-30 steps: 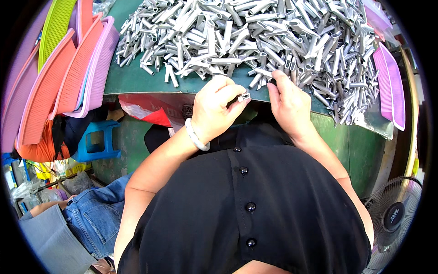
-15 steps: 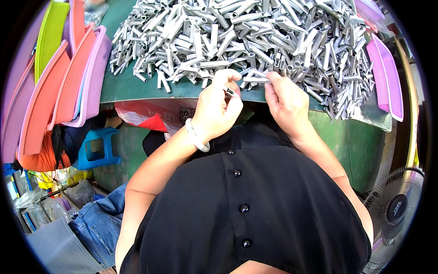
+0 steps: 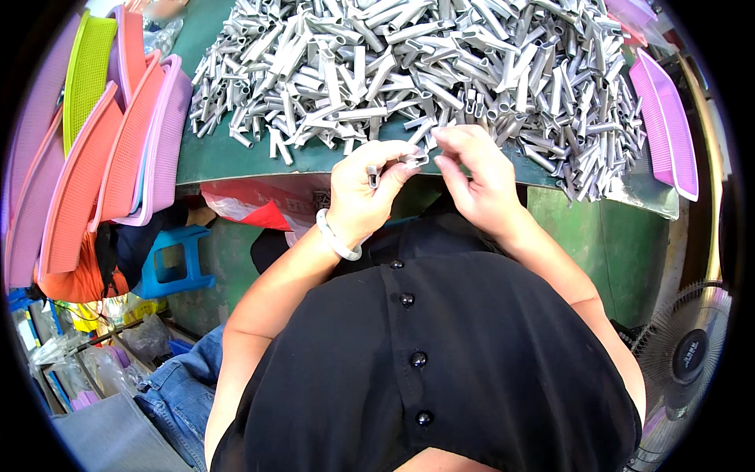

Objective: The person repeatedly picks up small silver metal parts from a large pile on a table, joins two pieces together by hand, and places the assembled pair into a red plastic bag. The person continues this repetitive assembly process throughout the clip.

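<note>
The left hand pinches a silver metal tube at its two o'clock; the right hand is narrowly parted, apparently empty. Likely light, stiff, slick: best gripped mid-length.

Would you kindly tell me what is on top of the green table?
A large heap of short silvery tubes lies spread across the green table. The surface beneath the heap is covered, so whatever may lie there cannot be seen.
</note>
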A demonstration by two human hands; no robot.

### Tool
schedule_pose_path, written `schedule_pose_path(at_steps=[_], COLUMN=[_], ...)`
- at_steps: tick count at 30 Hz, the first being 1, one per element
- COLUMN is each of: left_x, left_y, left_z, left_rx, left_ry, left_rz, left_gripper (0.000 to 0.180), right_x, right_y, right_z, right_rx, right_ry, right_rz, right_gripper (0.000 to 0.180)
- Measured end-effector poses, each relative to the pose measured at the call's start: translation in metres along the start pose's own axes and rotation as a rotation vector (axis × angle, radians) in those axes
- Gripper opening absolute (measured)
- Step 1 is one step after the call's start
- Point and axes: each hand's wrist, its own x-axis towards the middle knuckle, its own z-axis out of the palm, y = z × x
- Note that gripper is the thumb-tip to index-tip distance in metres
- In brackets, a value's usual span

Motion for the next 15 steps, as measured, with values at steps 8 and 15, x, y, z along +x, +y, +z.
schedule_pose_path(at_steps=[8, 15], left_x=[-0.008, -0.013], left_y=[0.003, 0.001], left_z=[-0.008, -0.010], left_rx=[-0.135, -0.371], left_ry=[0.026, 0.053], left_rz=[-0.012, -0.345], left_gripper=[0.016, 0.013], right_x=[0.000, 0.004], right_y=[0.005, -0.002], right_z=[0.017, 0.011], right_rx=[-0.513, -0.454], right_ry=[-0.213, -0.188], right_rz=[-0.054, -0.048], right_gripper=[0.034, 0.023])
